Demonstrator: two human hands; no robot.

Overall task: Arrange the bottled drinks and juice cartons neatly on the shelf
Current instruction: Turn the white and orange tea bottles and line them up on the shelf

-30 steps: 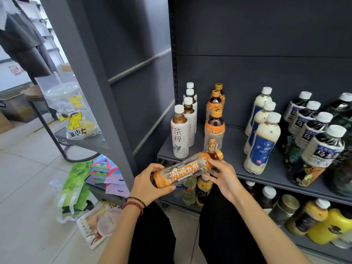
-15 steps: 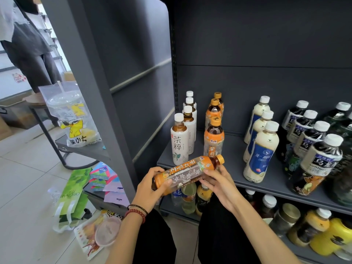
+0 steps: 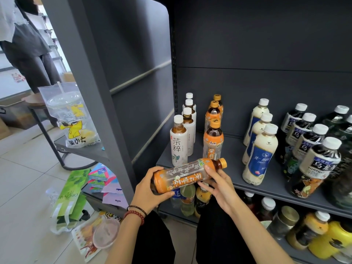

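Lying nearly level just in front of the shelf (image 3: 234, 155) edge, the held bottle (image 3: 186, 175), an orange tea, points its cap toward 2 o'clock. The left hand (image 3: 146, 189) wraps its base end, fingers curled behind and thumb pressed across the underside. The right hand (image 3: 219, 189) pinches the shoulder end, fingers over the top and the rest of the hand below.

On the shelf stand four rows running front to back. At 12 o'clock from the held bottle are four white teas (image 3: 179, 141) in single file. Just beside them, at 1 o'clock, three orange teas (image 3: 213, 140) match the held one. At 2 o'clock, well apart from those, are three milk teas (image 3: 259, 155). At 3 o'clock come four oolongs (image 3: 316, 161), with more dark bottles past them, cut off by the frame edge, so their count is unclear.

Below, at 5 o'clock, a lower level (image 3: 297, 244) holds mixed bottles and jars. At 8 o'clock a green carton (image 3: 70, 195) lies on the floor.
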